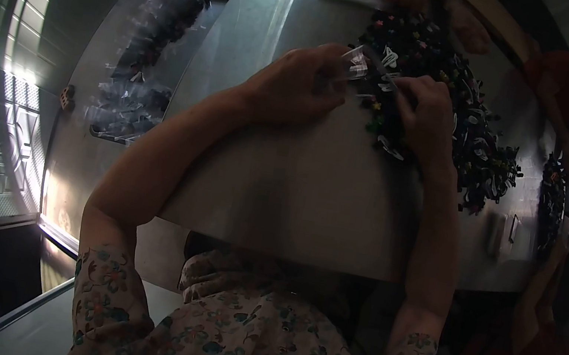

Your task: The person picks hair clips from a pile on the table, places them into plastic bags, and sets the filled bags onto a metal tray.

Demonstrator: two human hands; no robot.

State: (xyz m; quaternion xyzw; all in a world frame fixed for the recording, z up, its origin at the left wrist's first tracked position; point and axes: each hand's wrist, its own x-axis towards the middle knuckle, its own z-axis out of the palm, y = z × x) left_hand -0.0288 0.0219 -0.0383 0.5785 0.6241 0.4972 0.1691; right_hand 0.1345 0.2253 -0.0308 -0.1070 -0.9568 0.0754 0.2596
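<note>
Flowery clothes are showing nearest, beside the worktop. The left hand is gripping clear plastic, perhaps keeping it steady. The right hand is bending close by; I cannot tell its grip. Small dark pieces are lying beside both hands, probably for easy reaching.

Looks like a small workshop: metal-topped bench, big heap of small dark clips or similar parts, second pile in clear wrapping, several people working around it.
</note>
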